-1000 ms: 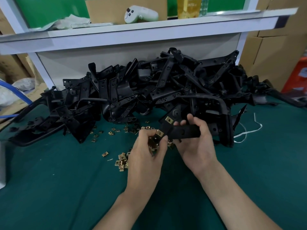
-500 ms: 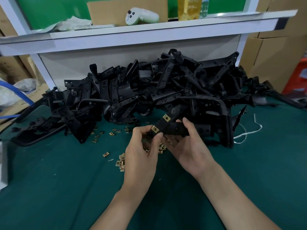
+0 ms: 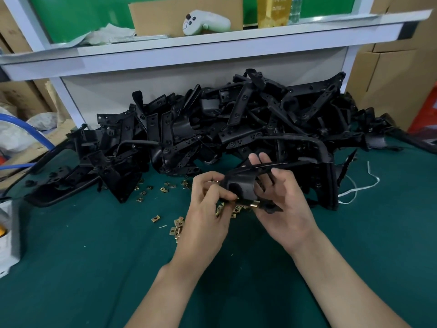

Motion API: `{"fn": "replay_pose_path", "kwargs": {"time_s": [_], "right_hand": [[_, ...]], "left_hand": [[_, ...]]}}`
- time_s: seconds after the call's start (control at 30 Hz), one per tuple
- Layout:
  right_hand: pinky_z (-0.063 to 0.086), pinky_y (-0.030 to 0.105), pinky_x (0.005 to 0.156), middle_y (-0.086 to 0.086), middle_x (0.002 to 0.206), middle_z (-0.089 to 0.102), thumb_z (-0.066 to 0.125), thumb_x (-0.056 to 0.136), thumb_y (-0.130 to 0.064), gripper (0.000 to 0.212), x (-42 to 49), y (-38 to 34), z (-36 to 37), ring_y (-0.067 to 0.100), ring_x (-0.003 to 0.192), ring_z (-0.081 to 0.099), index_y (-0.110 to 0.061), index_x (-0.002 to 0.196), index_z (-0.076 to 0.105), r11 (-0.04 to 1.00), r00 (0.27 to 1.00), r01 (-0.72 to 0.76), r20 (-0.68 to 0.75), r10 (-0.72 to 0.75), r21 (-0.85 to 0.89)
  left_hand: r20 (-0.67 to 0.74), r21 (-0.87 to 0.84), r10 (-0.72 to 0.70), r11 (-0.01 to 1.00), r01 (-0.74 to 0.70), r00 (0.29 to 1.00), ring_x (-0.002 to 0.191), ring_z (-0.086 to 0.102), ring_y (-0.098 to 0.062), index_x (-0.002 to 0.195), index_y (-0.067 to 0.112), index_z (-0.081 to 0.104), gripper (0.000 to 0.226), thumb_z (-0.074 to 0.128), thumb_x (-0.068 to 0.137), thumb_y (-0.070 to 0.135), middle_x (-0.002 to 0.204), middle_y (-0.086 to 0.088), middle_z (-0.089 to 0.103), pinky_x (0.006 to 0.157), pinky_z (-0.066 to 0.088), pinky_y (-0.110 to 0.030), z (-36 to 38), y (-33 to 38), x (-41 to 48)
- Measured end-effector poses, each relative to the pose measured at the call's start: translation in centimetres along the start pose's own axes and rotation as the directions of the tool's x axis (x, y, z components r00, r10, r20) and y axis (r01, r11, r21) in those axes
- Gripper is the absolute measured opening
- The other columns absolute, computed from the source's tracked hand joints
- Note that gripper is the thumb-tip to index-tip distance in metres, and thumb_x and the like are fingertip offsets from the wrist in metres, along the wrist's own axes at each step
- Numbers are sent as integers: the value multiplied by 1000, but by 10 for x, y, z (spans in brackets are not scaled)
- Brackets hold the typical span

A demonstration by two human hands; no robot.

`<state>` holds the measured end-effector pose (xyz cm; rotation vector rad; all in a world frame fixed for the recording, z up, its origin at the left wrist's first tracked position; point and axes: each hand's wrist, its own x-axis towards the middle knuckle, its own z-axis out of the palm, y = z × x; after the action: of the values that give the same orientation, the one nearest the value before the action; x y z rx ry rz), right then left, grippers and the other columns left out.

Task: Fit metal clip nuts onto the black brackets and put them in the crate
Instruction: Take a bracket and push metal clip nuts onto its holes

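Bracket (image 3: 244,187) is held mid-air over the green mat (image 3: 94,268), just past frame ctr toward 4 o'clock, between both hands. R hand (image 3: 287,207) is palm-up under it, clamped on it: thumb lies across the top bar, fingertips (image 3: 260,158) poke out behind at 12. L hand (image 3: 207,210) is at the bracket's 9 o'clock w/ fingers curled, thumb + index pinching its lower-left edge. Small glint betw. the L fingers; can't tell if it's a nut. Bracket is black, w/ a curved saddle-like body and a thin bar running off toward 2 o'clock. One brass clip nut (image 3: 254,205) sits on its bottom edge at 6. Loose clip nuts (image 3: 177,227) are scattered on the mat at 7–10 o'clock. Bracket pile (image 3: 236,124) at 12, against the bench back. White string (image 3: 361,188) at 3. Shelf (image 3: 212,47) up top w/ a white controller (image 3: 204,22).
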<state>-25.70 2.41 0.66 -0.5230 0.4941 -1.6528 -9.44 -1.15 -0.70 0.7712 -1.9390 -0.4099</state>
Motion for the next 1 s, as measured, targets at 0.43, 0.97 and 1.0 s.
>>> {"fn": "replay_pose_path", "kwargs": {"time_s": [0.43,0.97,1.0], "right_hand": [[54,41,94,-7,143,59,70,86,-24,45,-4,-2,1,19,121,64,-34,130,67,999,980,1,200,-11,49],[56,39,90,-8,139,62,57,92,-24,34,-7,-5,6,16,116,66,-37,120,72,999,988,24,153,-28,27],[56,39,90,-8,139,62,58,93,-24,31,-7,-5,5,16,116,66,-36,118,72,999,989,21,146,-25,31]], "left_hand": [[-24,112,62,992,-59,998,109,51,-7,130,25,45,69,74,79,-10,130,20,32,90,47,-17,-7,-1,1],[-49,90,89,992,-85,995,116,51,-8,114,22,47,54,72,80,-12,131,17,35,91,45,-17,-3,-2,0],[-47,79,75,994,-71,996,116,51,-7,114,23,47,53,72,81,-10,132,19,35,91,44,-15,-3,-1,0]]}}
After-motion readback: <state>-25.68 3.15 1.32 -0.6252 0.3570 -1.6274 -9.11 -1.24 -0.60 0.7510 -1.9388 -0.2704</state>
